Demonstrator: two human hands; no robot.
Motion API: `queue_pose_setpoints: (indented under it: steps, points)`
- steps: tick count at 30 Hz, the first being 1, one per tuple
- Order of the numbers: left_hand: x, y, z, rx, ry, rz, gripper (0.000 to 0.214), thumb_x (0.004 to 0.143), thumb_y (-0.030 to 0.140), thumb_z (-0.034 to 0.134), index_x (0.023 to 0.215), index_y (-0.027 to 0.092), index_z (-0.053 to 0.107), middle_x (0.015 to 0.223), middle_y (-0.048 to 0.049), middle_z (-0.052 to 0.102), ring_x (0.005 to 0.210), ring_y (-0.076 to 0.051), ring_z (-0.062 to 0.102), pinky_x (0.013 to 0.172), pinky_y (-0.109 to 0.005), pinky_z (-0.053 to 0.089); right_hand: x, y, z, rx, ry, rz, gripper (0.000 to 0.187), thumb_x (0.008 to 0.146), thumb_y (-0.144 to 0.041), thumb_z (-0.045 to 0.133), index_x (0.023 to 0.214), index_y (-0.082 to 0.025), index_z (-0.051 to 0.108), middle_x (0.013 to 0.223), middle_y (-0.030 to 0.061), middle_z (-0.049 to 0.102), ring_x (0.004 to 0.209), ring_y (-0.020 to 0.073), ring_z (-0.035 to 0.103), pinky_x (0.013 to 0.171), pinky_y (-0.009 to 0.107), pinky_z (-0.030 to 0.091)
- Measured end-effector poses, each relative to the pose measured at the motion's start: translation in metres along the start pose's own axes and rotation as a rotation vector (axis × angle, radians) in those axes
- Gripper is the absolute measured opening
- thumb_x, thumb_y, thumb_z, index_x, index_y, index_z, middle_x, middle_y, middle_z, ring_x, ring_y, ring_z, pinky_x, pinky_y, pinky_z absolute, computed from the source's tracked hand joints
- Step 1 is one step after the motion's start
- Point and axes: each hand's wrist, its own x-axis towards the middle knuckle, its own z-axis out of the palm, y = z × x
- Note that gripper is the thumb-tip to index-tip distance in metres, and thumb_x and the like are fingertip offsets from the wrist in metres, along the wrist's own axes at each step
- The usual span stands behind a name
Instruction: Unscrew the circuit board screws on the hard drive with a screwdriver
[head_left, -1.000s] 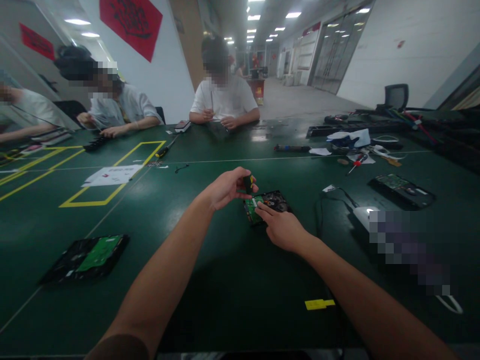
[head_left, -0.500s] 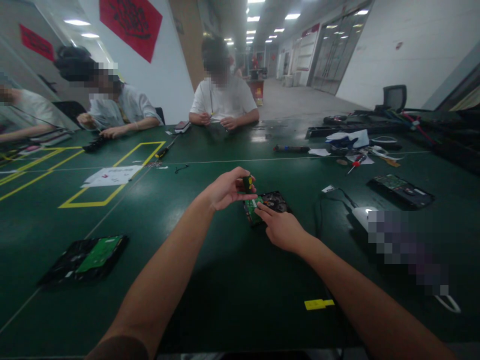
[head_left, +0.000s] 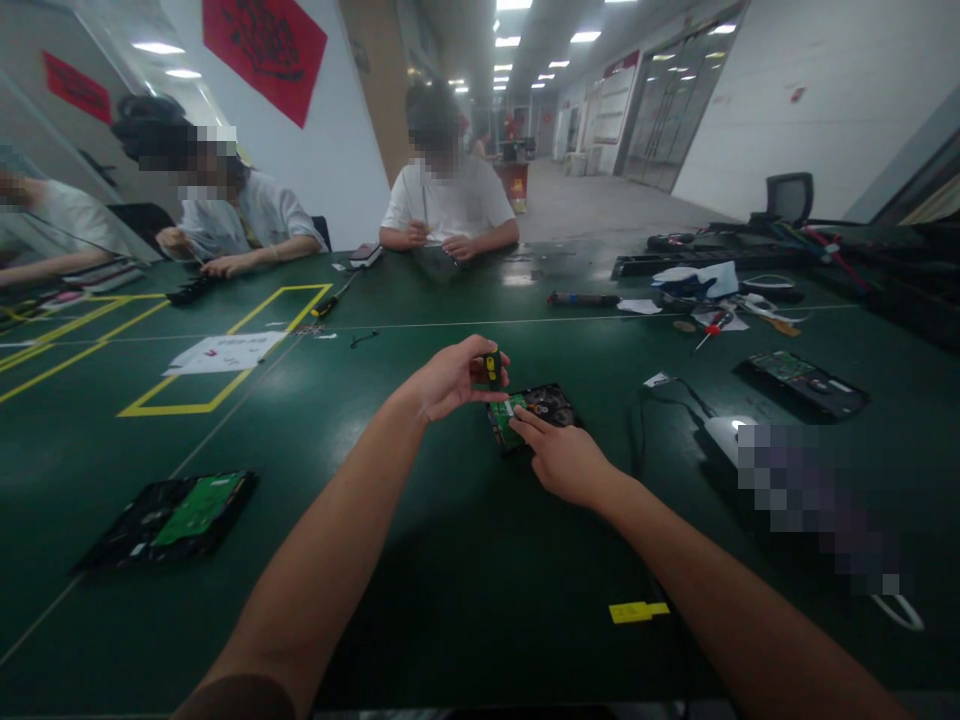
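Note:
My left hand (head_left: pixel 459 378) is closed around the black and yellow handle of a screwdriver (head_left: pixel 492 368). The handle stands roughly upright over the left part of a hard drive (head_left: pixel 553 402); its shaft and tip cannot be made out. On that drive, a green circuit board (head_left: pixel 498 418) faces up. My right hand (head_left: pixel 564 455) comes in from the right, its index and middle fingers stretched onto the board close to the screwdriver. Its other fingers are bent and partly hidden, and I see nothing held in them.
Another hard drive (head_left: pixel 176 515) lies at the left, and one more drive (head_left: pixel 806 382) at the right. A red screwdriver (head_left: pixel 714 328) is beyond it. Near the front lies a yellow tag (head_left: pixel 637 612). Across the green table (head_left: pixel 420 600), several people sit working.
The screwdriver handle has turned in my left hand, showing different yellow marks, and shifted very slightly left. My right hand stays in place on the hard drive.

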Motion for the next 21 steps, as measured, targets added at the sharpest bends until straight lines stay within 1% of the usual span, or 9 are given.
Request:
queue_pose_setpoints:
  steps: [3, 6, 10, 13, 17, 21]
  points:
    - [0.0001, -0.0002, 0.0009, 0.006, -0.001, 0.008, 0.025, 0.079, 0.037, 0.066, 0.087, 0.013, 0.067, 0.091, -0.0085, 0.064, 0.088, -0.022, 0.062, 0.091, -0.051, 0.054, -0.0001, 0.0006, 0.0007, -0.002, 0.008, -0.006, 0.065, 0.089, -0.021, 0.041, 0.154, -0.025, 0.036, 0.165, 0.0058, 0.024, 0.100, 0.0284, 0.069, 0.079, 0.041, 0.055]
    - [-0.0005, -0.0001, 0.0032, 0.029, -0.011, 0.009, 0.026, 0.079, 0.037, 0.065, 0.088, 0.013, 0.067, 0.091, -0.0087, 0.065, 0.087, -0.022, 0.063, 0.089, -0.048, 0.054, 0.0001, 0.0009, 0.0018, -0.017, 0.017, -0.008, 0.065, 0.088, -0.021, 0.042, 0.153, -0.024, 0.037, 0.165, 0.0058, 0.024, 0.100, 0.0280, 0.069, 0.079, 0.041, 0.055]
    - [-0.0019, 0.0007, 0.0061, 0.101, -0.012, 0.013, 0.031, 0.081, 0.041, 0.060, 0.090, 0.012, 0.067, 0.086, -0.0108, 0.066, 0.087, -0.023, 0.063, 0.083, -0.041, 0.053, 0.0004, 0.0012, 0.0025, -0.022, 0.032, -0.021, 0.066, 0.087, -0.019, 0.042, 0.153, -0.023, 0.038, 0.165, 0.0062, 0.026, 0.105, 0.0286, 0.068, 0.081, 0.041, 0.055]
    - [-0.0023, 0.0010, 0.0068, 0.121, 0.016, 0.009, 0.034, 0.082, 0.043, 0.056, 0.089, 0.012, 0.067, 0.084, -0.0114, 0.067, 0.086, -0.023, 0.063, 0.082, -0.039, 0.053, 0.0000, 0.0012, 0.0017, -0.012, 0.033, -0.031, 0.065, 0.088, -0.018, 0.042, 0.152, -0.022, 0.039, 0.165, 0.0063, 0.026, 0.109, 0.0291, 0.067, 0.083, 0.041, 0.055]
    - [-0.0012, 0.0002, 0.0066, 0.094, 0.010, -0.008, 0.034, 0.082, 0.044, 0.056, 0.089, 0.012, 0.067, 0.085, -0.0114, 0.068, 0.086, -0.023, 0.063, 0.083, -0.042, 0.053, -0.0008, 0.0004, -0.0001, -0.005, 0.024, -0.019, 0.065, 0.088, -0.019, 0.042, 0.152, -0.023, 0.039, 0.165, 0.0061, 0.026, 0.106, 0.0288, 0.067, 0.082, 0.041, 0.054]
    - [0.0002, -0.0019, 0.0067, 0.024, -0.015, 0.018, 0.029, 0.081, 0.038, 0.059, 0.091, 0.012, 0.067, 0.089, -0.0108, 0.067, 0.088, -0.023, 0.064, 0.088, -0.047, 0.054, -0.0010, -0.0007, -0.0016, -0.001, 0.010, -0.003, 0.066, 0.088, -0.020, 0.042, 0.153, -0.024, 0.038, 0.165, 0.0065, 0.025, 0.102, 0.0281, 0.068, 0.081, 0.040, 0.054]
